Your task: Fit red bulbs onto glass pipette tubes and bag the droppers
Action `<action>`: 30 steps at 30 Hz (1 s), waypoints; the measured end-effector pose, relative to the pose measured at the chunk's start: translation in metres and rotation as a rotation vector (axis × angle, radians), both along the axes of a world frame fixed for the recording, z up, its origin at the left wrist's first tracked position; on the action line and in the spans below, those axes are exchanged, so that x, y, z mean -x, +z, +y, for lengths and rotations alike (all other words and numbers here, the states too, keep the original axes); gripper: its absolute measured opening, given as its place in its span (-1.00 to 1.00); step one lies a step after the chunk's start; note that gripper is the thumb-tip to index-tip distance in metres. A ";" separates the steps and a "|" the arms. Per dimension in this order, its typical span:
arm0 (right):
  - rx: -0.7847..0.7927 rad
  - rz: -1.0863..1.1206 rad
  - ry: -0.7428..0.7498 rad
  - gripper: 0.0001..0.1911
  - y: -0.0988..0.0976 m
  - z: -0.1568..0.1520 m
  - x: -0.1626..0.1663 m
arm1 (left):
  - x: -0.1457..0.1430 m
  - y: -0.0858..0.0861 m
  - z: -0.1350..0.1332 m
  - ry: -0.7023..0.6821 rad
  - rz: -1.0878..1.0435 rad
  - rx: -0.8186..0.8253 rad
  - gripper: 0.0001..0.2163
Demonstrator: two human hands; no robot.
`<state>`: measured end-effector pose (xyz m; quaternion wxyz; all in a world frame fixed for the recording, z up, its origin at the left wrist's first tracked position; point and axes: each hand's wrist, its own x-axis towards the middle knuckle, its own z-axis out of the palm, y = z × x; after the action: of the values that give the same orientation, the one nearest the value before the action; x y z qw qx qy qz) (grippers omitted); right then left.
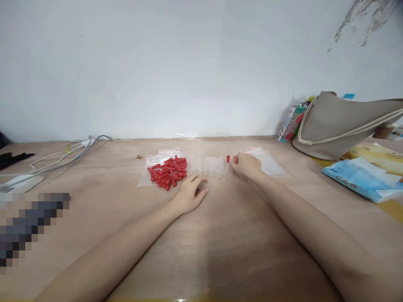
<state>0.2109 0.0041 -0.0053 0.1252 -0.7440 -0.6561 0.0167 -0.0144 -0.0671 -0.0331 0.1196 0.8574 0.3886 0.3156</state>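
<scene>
A row of clear thin tubes (208, 165) lies side by side on the table. To its left, a heap of red rubber bulbs (168, 172) rests on a clear plastic bag (143, 178). One dropper with a red bulb (228, 159) lies at the row's right end. Just beyond it, my right hand (248, 165) is closed in a pinch on another red-bulbed dropper, whose lower part is blurred and partly hidden. My left hand (191, 193) rests on the table in front of the row, fingers loosely curved and apart, holding nothing.
Plastic bags (273, 163) lie behind my right hand. At right stand a grey bag (333, 121), a bottle (291, 121) and a blue tissue pack (355, 178). Cables (78, 153) cross the left side, near a pixelated dark object (28, 226). A white wall rises behind.
</scene>
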 end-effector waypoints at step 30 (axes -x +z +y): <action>-0.003 0.273 -0.084 -0.79 0.013 0.018 -0.010 | 0.048 0.030 0.038 0.455 0.268 -0.137 -0.88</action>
<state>0.2212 0.0217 0.0074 0.2149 -0.7616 -0.6012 0.1113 -0.0622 -0.0292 -0.0034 -0.0649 0.7883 0.5612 0.2438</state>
